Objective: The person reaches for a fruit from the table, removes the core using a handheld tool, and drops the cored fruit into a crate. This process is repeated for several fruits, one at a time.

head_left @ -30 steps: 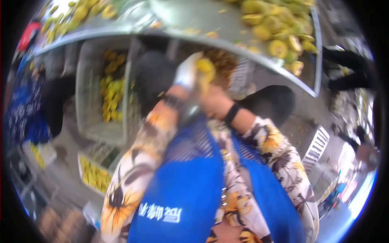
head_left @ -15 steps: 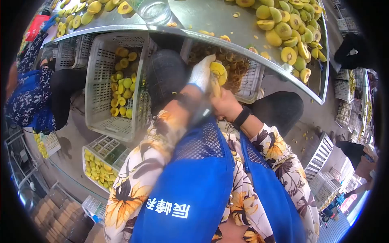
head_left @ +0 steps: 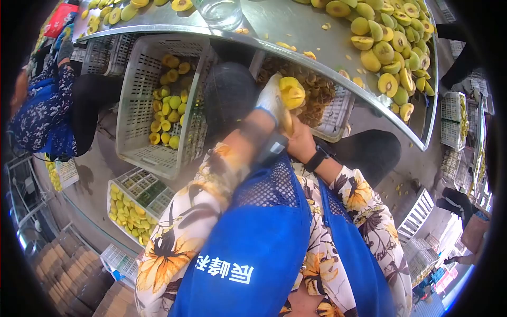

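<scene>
My left hand [head_left: 270, 100], in a white glove, is closed around a yellow fruit [head_left: 291, 93] whose cut flesh faces up. Just below it is my right hand [head_left: 301, 140], bare with a black band at the wrist. Its fingers are wrapped round a slim yellowish thing [head_left: 288, 123] that I cannot make out, close against the fruit. Both hands are above the near side of a crate of brown scraps [head_left: 322, 98], under the table's edge. Left of my knee, a white crate [head_left: 150, 153] holds yellow fruit halves [head_left: 168, 113].
A metal table [head_left: 296, 31] spans the top, with a heap of fruit halves [head_left: 391, 53] and a clear container of liquid [head_left: 221, 13]. Another crate of fruit [head_left: 127, 211] stands lower left. A co-worker [head_left: 47, 111] in blue sits at the left. My knees flank the scrap crate.
The view has shifted, so the table and crates appear further right. The fruit in my left hand is turned differently, showing more cut flesh. Both hands remain close together.
</scene>
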The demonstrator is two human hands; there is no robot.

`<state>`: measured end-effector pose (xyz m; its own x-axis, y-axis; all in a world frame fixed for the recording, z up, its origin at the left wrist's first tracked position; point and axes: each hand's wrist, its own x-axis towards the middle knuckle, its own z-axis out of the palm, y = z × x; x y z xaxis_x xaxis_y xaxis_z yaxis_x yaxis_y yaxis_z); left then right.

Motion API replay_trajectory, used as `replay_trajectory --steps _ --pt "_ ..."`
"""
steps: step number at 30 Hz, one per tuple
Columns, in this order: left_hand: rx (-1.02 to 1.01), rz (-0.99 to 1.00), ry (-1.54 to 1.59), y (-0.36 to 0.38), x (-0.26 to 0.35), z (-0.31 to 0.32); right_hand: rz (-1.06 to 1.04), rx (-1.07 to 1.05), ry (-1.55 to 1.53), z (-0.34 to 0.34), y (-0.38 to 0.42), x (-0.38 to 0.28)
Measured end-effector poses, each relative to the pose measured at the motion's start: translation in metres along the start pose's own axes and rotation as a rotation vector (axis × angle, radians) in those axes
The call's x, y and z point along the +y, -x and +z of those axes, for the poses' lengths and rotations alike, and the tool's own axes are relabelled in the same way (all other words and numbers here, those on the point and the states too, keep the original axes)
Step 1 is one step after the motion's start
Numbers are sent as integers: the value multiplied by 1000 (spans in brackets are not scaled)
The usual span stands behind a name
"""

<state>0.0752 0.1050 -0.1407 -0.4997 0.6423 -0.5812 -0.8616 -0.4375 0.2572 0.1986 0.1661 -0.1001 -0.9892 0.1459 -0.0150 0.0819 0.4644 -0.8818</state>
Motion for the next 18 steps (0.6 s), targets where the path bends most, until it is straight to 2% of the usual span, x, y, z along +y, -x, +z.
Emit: replay_trajectory --steps 2,5,7,9,11,13,16,17,18 --pt "183 -94 -39 24 15 23 -2 1 65 2 2 -8" --pt "22 118 -249 -7 0 -17 433 53 -109 -16 -12 -30" --pt "55 216 -251 3 3 -6 507 87 -277 -26 -14 -26" --pt "136 274 -364 19 6 12 640 215 -599 -31 -9 -23" --pt "202 323 -648 35 13 34 680 252 -600 -33 -9 -21" --pt "201 376 -669 37 7 42 725 289 -605 -35 -11 -18" --pt "163 428 -677 37 7 43 487 296 -1 -28 -14 1" --pt "145 441 -674 36 8 40 484 236 13 -28 -12 4" --pt "80 256 -362 15 4 17 481 175 26 -28 -14 -6"
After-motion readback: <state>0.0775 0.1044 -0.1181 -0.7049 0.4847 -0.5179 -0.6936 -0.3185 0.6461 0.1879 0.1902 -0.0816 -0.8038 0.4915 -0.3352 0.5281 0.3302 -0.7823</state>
